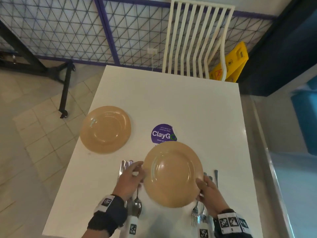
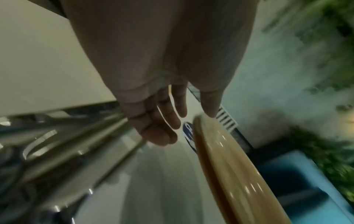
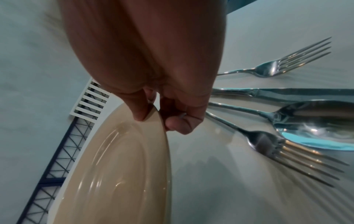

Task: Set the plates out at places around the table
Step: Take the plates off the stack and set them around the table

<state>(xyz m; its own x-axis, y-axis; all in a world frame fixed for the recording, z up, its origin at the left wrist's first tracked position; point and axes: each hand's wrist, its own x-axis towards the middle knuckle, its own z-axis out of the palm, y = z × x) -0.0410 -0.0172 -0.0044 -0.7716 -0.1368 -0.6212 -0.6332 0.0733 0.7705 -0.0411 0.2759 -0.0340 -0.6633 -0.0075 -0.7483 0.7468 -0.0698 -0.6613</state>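
Two tan plates are on the white table (image 1: 188, 103). The far plate (image 1: 105, 129) lies flat near the table's left edge, with no hand on it. The near plate (image 1: 172, 174) (image 2: 229, 174) (image 3: 118, 166) is in front of me, between both hands, and covers the lower edge of a purple sticker. My right hand (image 1: 199, 188) (image 3: 159, 121) pinches its right rim, thumb on top and fingers curled underneath; a shadow shows below that side. My left hand (image 1: 139, 171) (image 2: 189, 122) is at the left rim with fairly straight fingers; only the thumb tip touches the rim.
Cutlery lies on both sides of the near plate: a spoon (image 1: 137, 203) and knives on the left, forks (image 3: 287, 153), a spoon (image 3: 316, 128) and a knife (image 3: 287, 94) on the right. The purple sticker (image 1: 163, 133) marks the table's middle. A white slatted chair (image 1: 195, 40) stands at the far edge.
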